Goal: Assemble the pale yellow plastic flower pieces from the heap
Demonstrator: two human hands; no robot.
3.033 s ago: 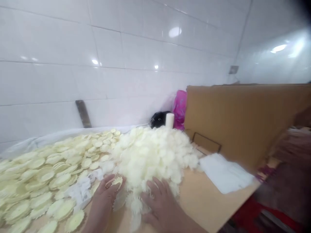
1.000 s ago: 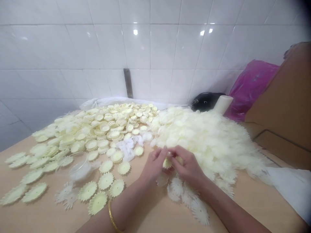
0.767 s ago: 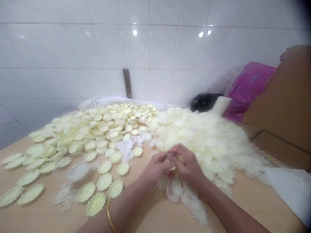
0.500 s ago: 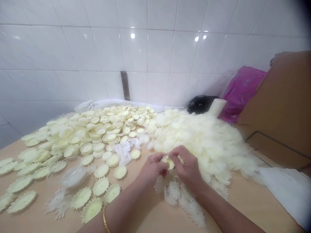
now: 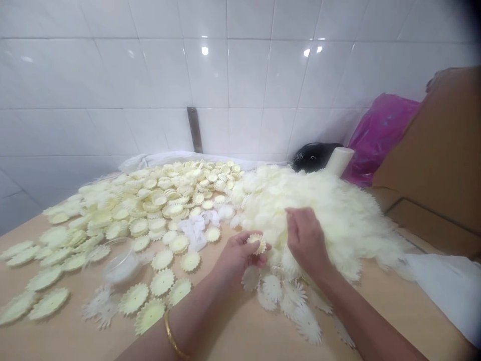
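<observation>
Between thumb and fingers, my left hand holds a small pale yellow disc with a toothed edge. My right hand is apart from it, closed with thumb and index finger pinched together; anything in the pinch is too small to make out. Behind and beside that hand spreads a large heap of thin, whitish, toothed pieces. Several loose white toothed pieces lie on the table just below both hands. To the left of my left hand are single yellow toothed discs with small centre holes.
A big pile of yellow discs covers the left side of the table. Near it stands a clear bowl with whitish contents. At the back right are a black object, a white roll, a magenta bag and a cardboard box.
My right hand has left the disc and moved up and right over the white heap. My left hand keeps the disc. The view has shifted slightly.
</observation>
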